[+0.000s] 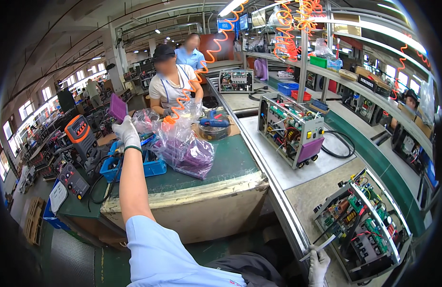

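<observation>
My left arm reaches out over the workbench, and my gloved left hand point(127, 132) is closed on a purple plastic panel point(118, 108) with a ribbed face. Beside that hand lies a clear plastic bag point(187, 152) with more purple panels in it. My gloved right hand point(319, 266) is low at the right, by the conveyor's metal edge, its fingers closed on a thin white strip point(324, 243). Next to it stands an open machine chassis point(359, 225) with circuit boards and wires. Farther up the line is another open chassis point(300, 129) with a purple panel on its front.
Blue bins point(154, 167) stand on the green workbench point(230, 160). A blue power tool point(214, 118) rests on a round tin point(214, 132). An orange coiled hose point(212, 52) hangs down. Across the bench is a co-worker point(175, 83); another person point(191, 52) stands behind.
</observation>
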`<action>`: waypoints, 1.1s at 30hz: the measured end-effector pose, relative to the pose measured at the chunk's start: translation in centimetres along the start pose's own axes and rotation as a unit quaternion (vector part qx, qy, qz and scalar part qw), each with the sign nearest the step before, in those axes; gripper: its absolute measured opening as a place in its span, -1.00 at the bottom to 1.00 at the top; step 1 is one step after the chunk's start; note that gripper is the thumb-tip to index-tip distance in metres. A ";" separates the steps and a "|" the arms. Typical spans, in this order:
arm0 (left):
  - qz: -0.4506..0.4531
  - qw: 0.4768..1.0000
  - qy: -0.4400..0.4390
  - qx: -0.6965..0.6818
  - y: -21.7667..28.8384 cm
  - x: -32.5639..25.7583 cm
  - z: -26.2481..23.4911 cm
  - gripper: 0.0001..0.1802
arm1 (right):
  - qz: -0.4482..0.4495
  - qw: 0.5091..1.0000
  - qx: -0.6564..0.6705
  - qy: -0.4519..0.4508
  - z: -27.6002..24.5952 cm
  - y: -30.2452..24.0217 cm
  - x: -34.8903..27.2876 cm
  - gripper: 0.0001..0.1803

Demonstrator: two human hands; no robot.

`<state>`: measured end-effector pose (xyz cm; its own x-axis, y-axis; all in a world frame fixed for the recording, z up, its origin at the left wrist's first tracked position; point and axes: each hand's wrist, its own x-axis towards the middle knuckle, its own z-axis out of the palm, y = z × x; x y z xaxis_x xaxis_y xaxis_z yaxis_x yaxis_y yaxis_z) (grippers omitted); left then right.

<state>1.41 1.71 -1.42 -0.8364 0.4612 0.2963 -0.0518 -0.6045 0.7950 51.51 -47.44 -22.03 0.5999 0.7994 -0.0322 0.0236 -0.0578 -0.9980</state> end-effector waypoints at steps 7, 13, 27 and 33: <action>-0.014 0.999 0.024 0.020 -0.4 -0.1 0.4 -0.40 | 0.001 1.000 -0.010 0.000 -0.4 0.4 0.0 -0.74; -0.014 1.000 0.011 -0.006 0.2 -0.9 0.2 -0.44 | -0.022 1.000 0.000 0.018 0.1 0.0 0.0 -0.76; -0.043 0.996 -0.017 -0.074 -1.5 -0.6 -0.1 -0.44 | -0.048 0.998 0.000 0.051 0.3 1.7 0.6 -0.81; -0.138 0.963 -0.164 -0.164 -4.3 -0.2 -0.5 -0.82 | -0.038 0.997 0.053 0.038 0.0 3.4 1.3 -0.79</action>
<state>1.56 3.87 -5.14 -0.5512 0.7815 0.2923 -0.4614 -0.5774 0.6736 52.38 -46.64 -25.43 0.6584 0.7514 0.0429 -0.0120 0.0675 -0.9976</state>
